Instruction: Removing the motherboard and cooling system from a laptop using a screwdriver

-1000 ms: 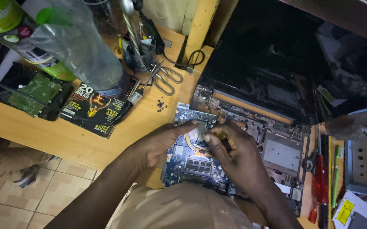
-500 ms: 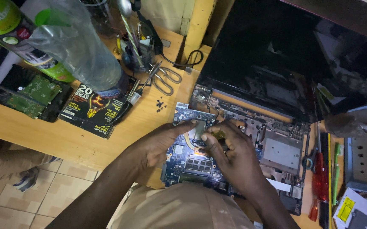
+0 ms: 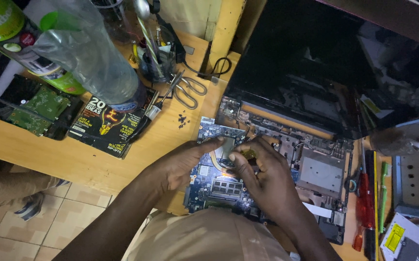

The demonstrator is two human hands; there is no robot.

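Head view: a wooden workbench [image 3: 88, 162] stands over a tiled floor [image 3: 23, 237]. One blue motherboard [image 3: 219, 186] lies at the bench's near edge, against one opened laptop chassis [image 3: 311, 164]. The left hand [image 3: 183, 164] presses fingertips on the motherboard. The right hand [image 3: 262, 176] pinches a small brass-coloured part [image 3: 249, 153]. Left of the motherboard: one pair of scissors [image 3: 187, 92], one magazine [image 3: 110, 121], one plastic bottle [image 3: 91, 53].

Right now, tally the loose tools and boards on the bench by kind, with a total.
Scissors: 1
Red-handled screwdrivers: 1
Green boards: 1
Blue boards: 1, under the left hand and right hand
Total: 4
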